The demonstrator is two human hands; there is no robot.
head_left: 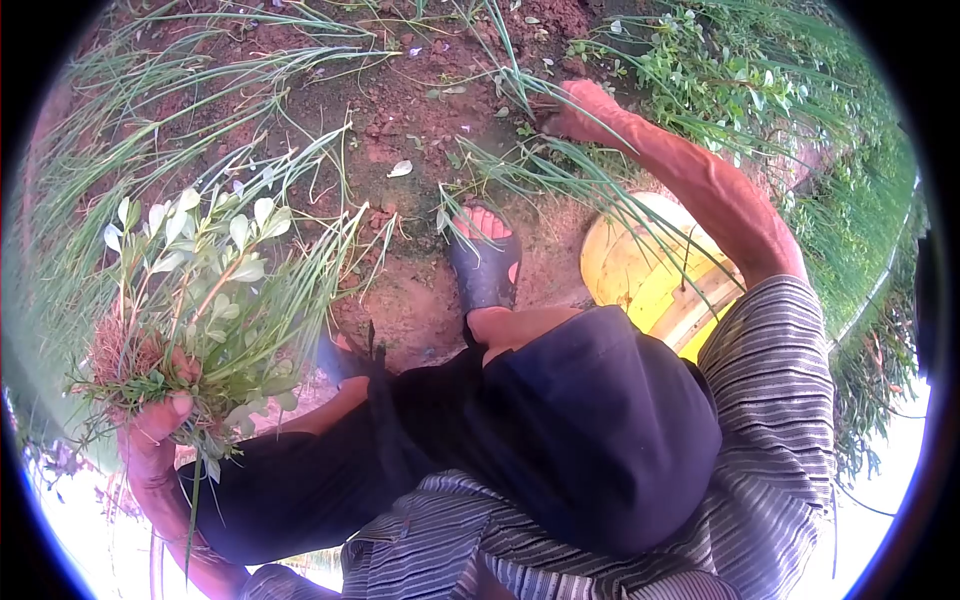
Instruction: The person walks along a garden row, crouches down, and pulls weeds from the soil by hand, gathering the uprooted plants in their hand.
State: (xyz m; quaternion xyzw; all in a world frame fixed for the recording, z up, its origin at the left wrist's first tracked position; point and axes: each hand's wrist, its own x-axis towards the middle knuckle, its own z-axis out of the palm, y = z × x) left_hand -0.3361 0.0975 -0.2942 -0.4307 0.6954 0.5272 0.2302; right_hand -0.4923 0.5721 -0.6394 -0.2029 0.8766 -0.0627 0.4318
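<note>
My left hand [160, 415], at the lower left, is closed round a bunch of pulled weeds [215, 280] with pale oval leaves, reddish stems and a tangle of brown roots. Over at the upper right, my right hand [582, 112] reaches down to the soil, its fingers curled at the base of thin green onion-like plants [518, 85]. The fingertips are hidden there, so whatever they grip does not show. Long narrow leaves [600, 190] trail below that wrist.
Rows of onion-like plants [200, 110] lean over reddish soil [400, 110] at left. Leafy weeds [720, 80] grow thickly at upper right. A yellow rounded object [640, 260] lies beside my knee. My sandalled foot [485, 260] rests on bare ground.
</note>
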